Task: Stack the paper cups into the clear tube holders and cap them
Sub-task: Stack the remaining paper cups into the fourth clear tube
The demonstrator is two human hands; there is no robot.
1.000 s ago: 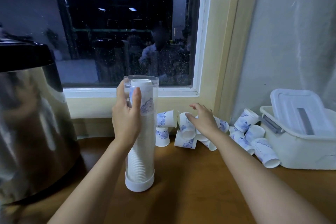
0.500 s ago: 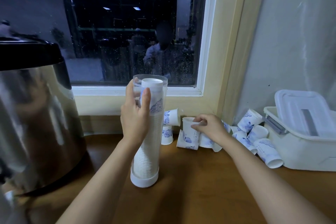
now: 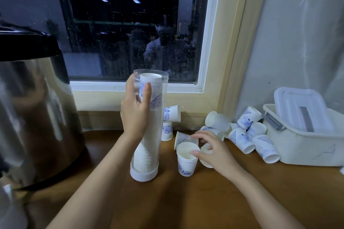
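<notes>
Within left hand (image 3: 135, 111), fingers and thumb curled round it near the top: tube (image 3: 155, 135), upright, packed almost to the rim, not yet capped. Just right of that grip: right hand (image 3: 214, 152), thumb on rim of standing cup (image 3: 186, 163), firm hold impossible to tell. Beyond, loose cups (image 3: 247, 135) left to stack. Probably well along with this tube.
</notes>
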